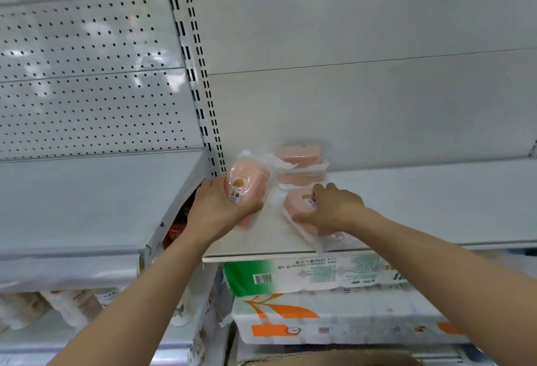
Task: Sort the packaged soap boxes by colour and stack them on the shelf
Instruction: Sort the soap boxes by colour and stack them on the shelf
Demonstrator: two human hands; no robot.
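Note:
Several pink soap boxes in clear plastic wrap are on the white shelf [406,206]. My left hand [216,210] grips one pink soap box [252,184], tilted on its edge at the shelf's left end. My right hand [334,208] holds a second pink soap box [297,204] that lies flat near the shelf's front. Behind them, against the back panel, stands a stack of two pink soap boxes [300,166]. My fingers hide part of each held box.
A slotted upright [200,98] divides this bay from a perforated-back bay with its own shelf [87,197] on the left. Below the shelf lie large packs of tissue, one green and white [290,275], one white with orange [334,319]. A cardboard edge [334,358] shows at the bottom.

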